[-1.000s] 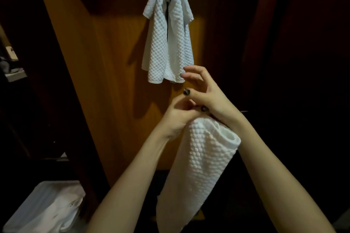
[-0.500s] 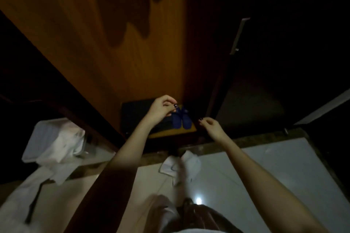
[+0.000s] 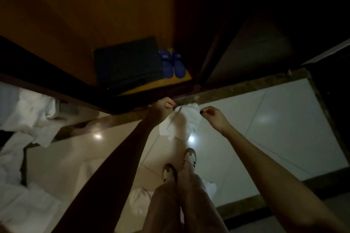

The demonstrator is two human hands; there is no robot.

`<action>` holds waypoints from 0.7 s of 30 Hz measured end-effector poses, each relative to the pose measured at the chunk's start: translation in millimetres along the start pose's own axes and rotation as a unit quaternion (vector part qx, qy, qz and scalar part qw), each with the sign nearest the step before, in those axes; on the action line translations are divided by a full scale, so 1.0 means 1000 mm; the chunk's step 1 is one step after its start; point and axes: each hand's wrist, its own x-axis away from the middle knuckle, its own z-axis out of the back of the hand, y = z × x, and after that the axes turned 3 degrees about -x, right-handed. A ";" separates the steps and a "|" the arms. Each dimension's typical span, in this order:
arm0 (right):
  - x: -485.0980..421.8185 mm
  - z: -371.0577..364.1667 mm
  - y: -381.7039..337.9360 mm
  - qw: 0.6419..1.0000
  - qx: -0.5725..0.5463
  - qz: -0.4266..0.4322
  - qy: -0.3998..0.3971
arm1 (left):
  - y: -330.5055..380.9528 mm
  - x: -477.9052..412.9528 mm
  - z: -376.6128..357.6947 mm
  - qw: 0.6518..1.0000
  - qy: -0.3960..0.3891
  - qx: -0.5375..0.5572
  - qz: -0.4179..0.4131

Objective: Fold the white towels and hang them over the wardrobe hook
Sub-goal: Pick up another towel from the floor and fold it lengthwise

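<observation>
White towel (image 3: 180,126) lies crumpled low in front of the person, on or just above the pale tiled floor (image 3: 265,119) – which of the two cannot be told – beside the dark stone strip (image 3: 236,86) at the foot of the wardrobe. Both arms reach down to it. The left hand (image 3: 163,108) is at the towel's upper left corner, fingers curled, dark-nailed fingertips pinching the cloth edge. The right hand (image 3: 213,116) is at the upper right edge with its fingers curled in and the thumb tip touching or just beside the cloth – whether it has hold of any fabric cannot be told. The bulk of the towel hangs or spreads between and below the two hands, toward the person's shoes (image 3: 190,157).

Inside the wardrobe a dark flat case (image 3: 128,64) sits on the bottom board, with a pair of blue slippers (image 3: 172,64) just beside it on the right. A heap of white linen (image 3: 26,111) lies at the left edge.
</observation>
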 end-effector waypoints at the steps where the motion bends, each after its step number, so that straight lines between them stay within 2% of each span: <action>1: -0.012 -0.010 0.017 1.000 0.012 -0.008 -0.007 | -0.021 -0.007 -0.014 1.000 -0.005 -0.004 0.003; 8: -0.113 -0.104 0.146 0.987 0.135 -0.037 -0.073 | -0.198 -0.068 -0.112 0.995 -0.024 0.024 0.098; 11: -0.165 -0.150 0.208 0.973 0.201 0.002 -0.109 | -0.276 -0.104 -0.156 0.991 -0.009 0.027 0.129; 16: -0.269 -0.215 0.278 0.928 0.320 0.103 -0.159 | -0.384 -0.158 -0.218 0.988 -0.016 0.002 0.154; 18: -0.315 -0.238 0.294 0.895 0.365 0.169 -0.193 | -0.420 -0.181 -0.236 0.990 -0.009 -0.023 0.141; 21: -0.373 -0.263 0.315 0.789 0.526 0.226 -0.223 | -0.462 -0.210 -0.255 0.991 0.009 -0.064 0.113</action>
